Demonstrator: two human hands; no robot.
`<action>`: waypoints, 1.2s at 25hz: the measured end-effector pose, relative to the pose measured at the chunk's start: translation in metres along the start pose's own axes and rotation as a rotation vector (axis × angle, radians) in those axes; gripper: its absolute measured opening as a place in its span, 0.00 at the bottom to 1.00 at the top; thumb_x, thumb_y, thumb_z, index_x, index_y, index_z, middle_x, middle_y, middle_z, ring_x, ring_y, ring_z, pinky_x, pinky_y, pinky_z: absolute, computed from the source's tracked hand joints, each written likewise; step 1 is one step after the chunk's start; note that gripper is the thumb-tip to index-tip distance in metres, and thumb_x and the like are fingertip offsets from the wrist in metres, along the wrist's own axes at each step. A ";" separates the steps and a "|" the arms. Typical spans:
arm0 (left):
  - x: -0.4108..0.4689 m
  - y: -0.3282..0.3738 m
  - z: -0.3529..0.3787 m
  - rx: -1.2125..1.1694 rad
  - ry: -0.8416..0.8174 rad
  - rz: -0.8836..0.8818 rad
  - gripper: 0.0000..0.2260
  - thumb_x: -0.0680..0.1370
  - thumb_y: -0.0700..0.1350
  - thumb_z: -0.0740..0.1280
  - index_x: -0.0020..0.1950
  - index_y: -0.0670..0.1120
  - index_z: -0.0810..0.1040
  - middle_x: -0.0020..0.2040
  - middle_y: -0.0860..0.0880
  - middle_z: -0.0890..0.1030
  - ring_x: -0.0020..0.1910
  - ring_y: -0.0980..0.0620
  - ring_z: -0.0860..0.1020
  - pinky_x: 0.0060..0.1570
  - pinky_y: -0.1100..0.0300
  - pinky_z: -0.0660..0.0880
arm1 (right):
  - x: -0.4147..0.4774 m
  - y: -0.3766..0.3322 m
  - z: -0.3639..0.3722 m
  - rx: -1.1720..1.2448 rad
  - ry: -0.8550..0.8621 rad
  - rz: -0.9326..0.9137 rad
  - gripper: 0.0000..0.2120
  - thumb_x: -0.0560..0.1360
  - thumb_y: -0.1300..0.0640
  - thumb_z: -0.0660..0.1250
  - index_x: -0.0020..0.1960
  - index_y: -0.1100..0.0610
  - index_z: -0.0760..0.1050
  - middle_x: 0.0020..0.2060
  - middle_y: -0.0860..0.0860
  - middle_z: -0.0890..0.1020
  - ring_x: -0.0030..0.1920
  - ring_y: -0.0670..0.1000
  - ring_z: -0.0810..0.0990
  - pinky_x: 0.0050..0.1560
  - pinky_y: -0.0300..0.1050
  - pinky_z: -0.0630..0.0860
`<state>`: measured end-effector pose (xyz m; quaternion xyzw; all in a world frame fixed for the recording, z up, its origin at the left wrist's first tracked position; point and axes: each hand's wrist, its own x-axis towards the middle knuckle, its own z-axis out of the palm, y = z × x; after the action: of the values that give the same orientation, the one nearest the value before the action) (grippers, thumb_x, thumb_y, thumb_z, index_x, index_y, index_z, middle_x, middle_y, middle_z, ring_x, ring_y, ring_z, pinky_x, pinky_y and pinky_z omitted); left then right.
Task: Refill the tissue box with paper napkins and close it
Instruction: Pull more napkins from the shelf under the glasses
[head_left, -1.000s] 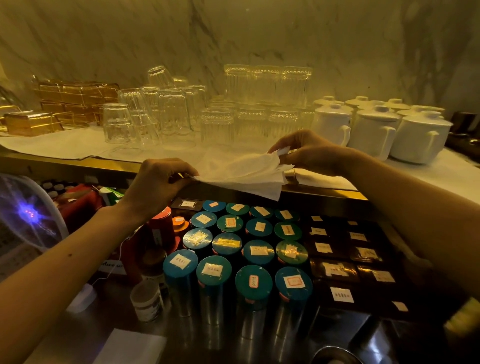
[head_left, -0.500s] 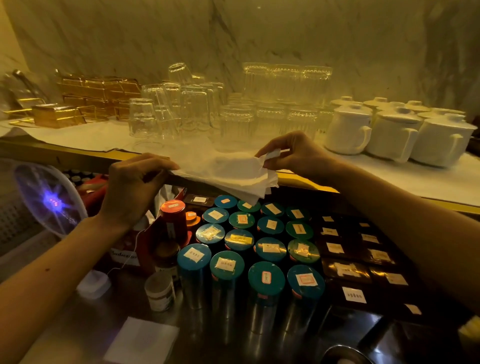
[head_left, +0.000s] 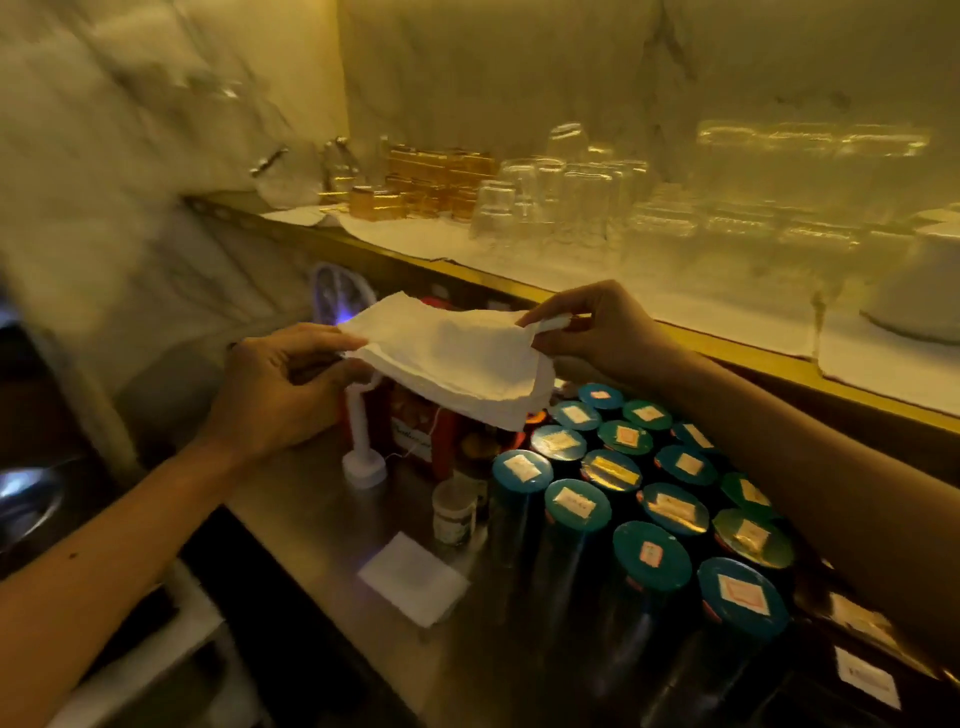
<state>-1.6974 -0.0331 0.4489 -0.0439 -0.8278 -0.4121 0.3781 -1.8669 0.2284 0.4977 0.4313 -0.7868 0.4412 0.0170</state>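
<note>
We hold a stack of white paper napkins (head_left: 457, 358) in the air above the steel worktop (head_left: 332, 525), over the red container (head_left: 415, 431) near its back edge. Our left hand (head_left: 280, 387) pinches the stack's left edge between thumb and fingers; our right hand (head_left: 597, 327) pinches the right corner, one ply folded up between the fingertips. Teal-lidded tins (head_left: 649, 499) crowd the worktop's right side, each with a small paper label, the writing too blurred to read. A single folded napkin (head_left: 413, 579) lies flat towards the worktop's front edge, near a small jar (head_left: 455, 512). Drinking glasses (head_left: 561, 200) stand on the ledge behind.
</note>
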 end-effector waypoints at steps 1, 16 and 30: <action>-0.017 0.009 -0.011 0.031 0.057 -0.018 0.11 0.72 0.47 0.70 0.53 0.55 0.81 0.49 0.71 0.81 0.52 0.67 0.80 0.53 0.72 0.75 | 0.001 -0.005 0.011 0.036 -0.030 -0.044 0.09 0.72 0.63 0.72 0.51 0.54 0.83 0.49 0.52 0.85 0.48 0.51 0.83 0.48 0.47 0.82; -0.380 0.206 -0.175 0.439 0.984 -0.495 0.07 0.73 0.40 0.72 0.48 0.51 0.82 0.39 0.64 0.84 0.41 0.63 0.83 0.42 0.69 0.78 | -0.114 -0.208 0.279 0.879 -0.817 -0.384 0.10 0.69 0.72 0.72 0.43 0.58 0.80 0.38 0.48 0.85 0.41 0.49 0.84 0.42 0.42 0.80; -0.728 0.493 -0.304 0.935 1.419 -0.615 0.08 0.70 0.44 0.72 0.45 0.55 0.84 0.41 0.61 0.85 0.44 0.59 0.84 0.48 0.65 0.80 | -0.406 -0.584 0.460 0.769 -1.497 -0.892 0.05 0.70 0.68 0.73 0.43 0.60 0.81 0.37 0.53 0.84 0.37 0.48 0.84 0.36 0.41 0.82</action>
<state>-0.8115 0.2473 0.4009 0.6020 -0.4583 -0.0465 0.6522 -1.0446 0.0321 0.4488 0.8383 -0.1574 0.2321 -0.4675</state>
